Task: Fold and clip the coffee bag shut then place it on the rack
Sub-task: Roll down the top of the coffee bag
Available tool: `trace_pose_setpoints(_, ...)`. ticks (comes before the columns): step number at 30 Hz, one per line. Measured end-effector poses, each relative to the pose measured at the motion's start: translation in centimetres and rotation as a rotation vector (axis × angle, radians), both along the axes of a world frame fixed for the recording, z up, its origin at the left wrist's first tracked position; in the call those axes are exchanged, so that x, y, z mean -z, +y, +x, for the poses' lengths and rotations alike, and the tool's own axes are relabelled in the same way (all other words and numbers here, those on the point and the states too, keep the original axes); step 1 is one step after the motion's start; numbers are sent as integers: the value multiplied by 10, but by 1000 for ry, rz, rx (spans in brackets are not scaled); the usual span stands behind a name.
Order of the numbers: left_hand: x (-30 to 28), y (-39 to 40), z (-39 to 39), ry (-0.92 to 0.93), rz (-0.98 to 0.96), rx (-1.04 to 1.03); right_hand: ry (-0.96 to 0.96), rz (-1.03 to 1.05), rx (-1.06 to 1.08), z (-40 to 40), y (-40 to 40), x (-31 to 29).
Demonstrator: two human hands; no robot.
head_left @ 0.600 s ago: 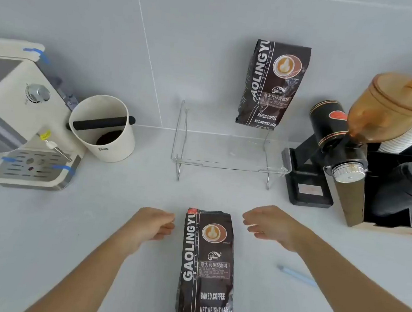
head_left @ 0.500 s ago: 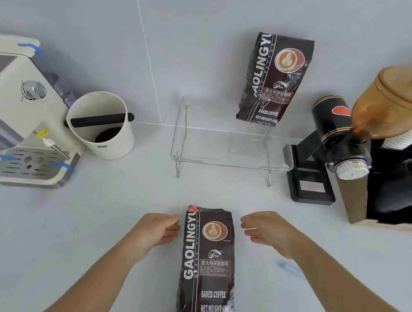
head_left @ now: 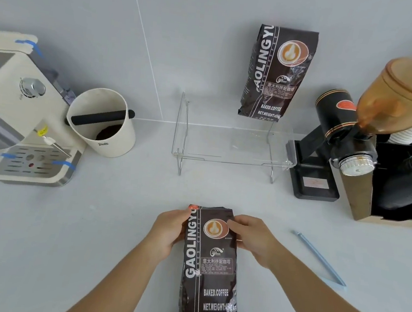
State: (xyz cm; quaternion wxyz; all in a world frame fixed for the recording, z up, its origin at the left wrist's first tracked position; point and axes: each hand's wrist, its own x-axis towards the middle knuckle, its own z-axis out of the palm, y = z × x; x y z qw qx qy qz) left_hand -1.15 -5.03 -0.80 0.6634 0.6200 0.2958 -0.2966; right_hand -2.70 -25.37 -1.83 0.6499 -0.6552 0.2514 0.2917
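Coffee bag (head_left: pixel 210 269): lies flat, label up, at the middle of the bench's near edge, with its top end pointing toward the rack. This lay keeps the top within reach of both hands for folding.
Left hand (head_left: pixel 167 230): grasps the left edge of the bag's top end, fingers curled around the side.
Right hand (head_left: pixel 255 238): grasps the right edge of the top end, with its thumb (head_left: pixel 233 224) on the printed face. The two-sided grip looks set to steady the top for a first fold.
Fold status: the top end appears not yet folded; no clip is on it. Judged as the start of the task.
Clip (head_left: pixel 319 260): the long, thin, pale blue item on the bench to the right of the bag, well apart from the right hand; probably the sealing clip, though its form is hard to confirm.
Rack (head_left: pixel 231 143): clear shelf on wire legs near the bench's far edge, against the wall. A second bag (head_left: pixel 278 72) stands at its right rear, leaving the left part free.
Bench (head_left: pixel 92 233): plain, pale, matt surface.
Room: grey tiled wall behind. Espresso machine (head_left: pixel 13 112) and cup with grounds (head_left: pixel 102 123) at the far left; grinder (head_left: pixel 348 134) and box of cups (head_left: pixel 403 185) at the far right.
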Motion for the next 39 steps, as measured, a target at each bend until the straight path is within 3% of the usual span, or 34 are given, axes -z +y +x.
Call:
trace_pose_setpoints(12,-36,1,-22,-79,-85,-85,-220,-120,-54,-22,0,-37)
trace_pose_setpoints(23,-76,-6,-36,-311,-179,-58,-440,-118,-16,-46,-11,-84)
trace_pose_setpoints(39,-103,-10,-25,-527,-79,1,-596,-172,27,-42,-15,-107)
